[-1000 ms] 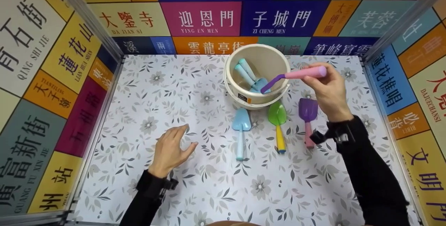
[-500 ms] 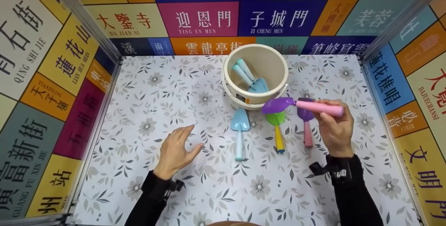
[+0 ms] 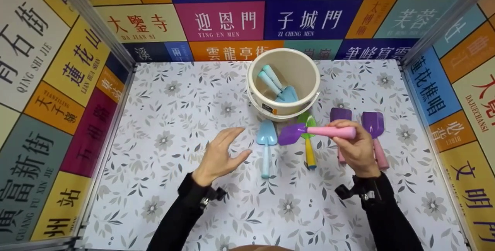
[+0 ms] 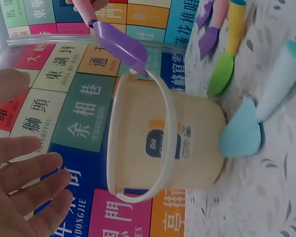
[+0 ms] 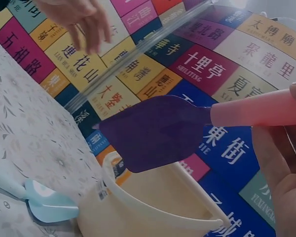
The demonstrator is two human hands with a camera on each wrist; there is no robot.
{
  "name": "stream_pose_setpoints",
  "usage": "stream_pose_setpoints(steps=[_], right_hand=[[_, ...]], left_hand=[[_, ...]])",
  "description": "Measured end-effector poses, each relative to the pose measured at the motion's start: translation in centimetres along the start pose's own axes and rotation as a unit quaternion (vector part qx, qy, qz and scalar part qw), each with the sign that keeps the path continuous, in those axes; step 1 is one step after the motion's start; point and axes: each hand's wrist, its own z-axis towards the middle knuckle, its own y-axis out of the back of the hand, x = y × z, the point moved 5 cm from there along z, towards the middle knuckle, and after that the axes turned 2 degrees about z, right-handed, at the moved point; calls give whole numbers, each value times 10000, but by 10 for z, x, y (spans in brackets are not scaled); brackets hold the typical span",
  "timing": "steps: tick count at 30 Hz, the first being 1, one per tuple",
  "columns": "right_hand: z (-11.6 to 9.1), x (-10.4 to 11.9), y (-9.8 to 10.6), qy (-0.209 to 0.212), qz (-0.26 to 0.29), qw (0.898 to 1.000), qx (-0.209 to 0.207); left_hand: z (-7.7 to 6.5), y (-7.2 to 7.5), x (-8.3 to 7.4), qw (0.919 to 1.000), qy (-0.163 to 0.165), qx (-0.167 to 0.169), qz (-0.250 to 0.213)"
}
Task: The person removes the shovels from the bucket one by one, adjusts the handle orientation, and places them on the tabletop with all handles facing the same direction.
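My right hand [image 3: 357,148] holds a toy trowel by its pink handle [image 3: 330,131], its purple blade [image 3: 292,134] pointing left above the table, in front of the bucket. The left hand [image 3: 222,154] is raised with spread fingers and holds nothing, left of a light-blue trowel [image 3: 267,133] on the table. A green trowel with a yellow handle [image 3: 310,152] lies right of that, partly hidden by the held trowel. Further right lie two flat purple shovels with pink handles, a nearer shovel [image 3: 341,114] and an outer shovel [image 3: 373,123]; my right hand partly covers the nearer one.
A cream bucket [image 3: 255,98] with a white handle stands upright at the back, seen from the side in the left wrist view. Inside it lean light-blue trowels [image 3: 287,95]. Panels with street names [image 3: 226,21] wall the floral tabletop [image 3: 185,100] on three sides.
My right hand has brought the purple trowel from over the bucket down toward me, then left, turning its blade. The left hand has moved right. The outer purple shovel has come into sight.
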Motion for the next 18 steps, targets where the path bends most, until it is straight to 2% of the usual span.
stream_pose_setpoints(steps=[4,10,15,18], right_hand=[[-1,-9,-8,-151,-418,9986,272],[-3,-20,-20,-510,-1015,9919,574],[-4,-24,-25,-593,-1110,9888,801],[-3,-25,-28,-598,-1173,9871,916]], left_hand=[[23,-15,-14,9977,21,486,-462],[45,-39,-27,9902,-14,1140,-803],[57,-59,-29,9780,41,1808,-1036],[62,-66,-31,9692,-47,2224,-1062]])
